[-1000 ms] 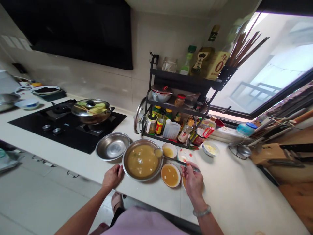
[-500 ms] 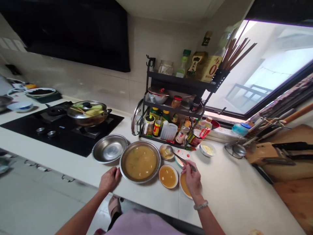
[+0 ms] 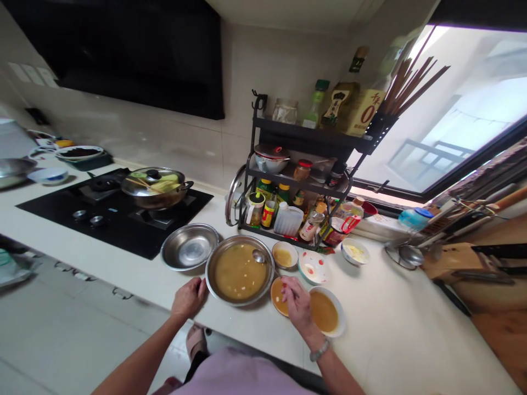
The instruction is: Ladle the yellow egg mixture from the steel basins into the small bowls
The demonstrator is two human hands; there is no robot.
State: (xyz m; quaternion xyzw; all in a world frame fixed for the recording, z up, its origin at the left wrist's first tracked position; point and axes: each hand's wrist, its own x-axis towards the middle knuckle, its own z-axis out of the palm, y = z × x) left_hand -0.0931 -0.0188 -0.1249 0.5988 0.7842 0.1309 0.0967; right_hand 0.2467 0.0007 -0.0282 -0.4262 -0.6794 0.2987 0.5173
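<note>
A large steel basin [image 3: 211, 285] of brownish soup with pale bits stands on the counter. My left hand [image 3: 189, 298] is closed against its left rim. My right hand [image 3: 297, 303] grips a spoon [image 3: 259, 255] whose bowl is over the soup, near the basin's right inner side; most of its handle is hard to see. Beneath that hand sits a small bowl of orange-brown soup [image 3: 279, 299], partly hidden. Right of it is a white bowl of similar soup [image 3: 327, 311]. Behind them are a small bowl with a little yellowish liquid [image 3: 284, 255] and a dotted white bowl [image 3: 313, 267].
An empty steel basin [image 3: 190, 247] stands left of the soup. A lidded pan [image 3: 156, 192] rests on the black hob [image 3: 119, 230]. The black rack [image 3: 296, 181] holds bottles and jars behind. Farther right are a bowl of pale pieces [image 3: 354, 252] and a knife block [image 3: 448, 260].
My right hand has moved left with the spoon, from the small back bowl to the soup basin. The dotted bowl is now uncovered. My left hand stays at the rim.
</note>
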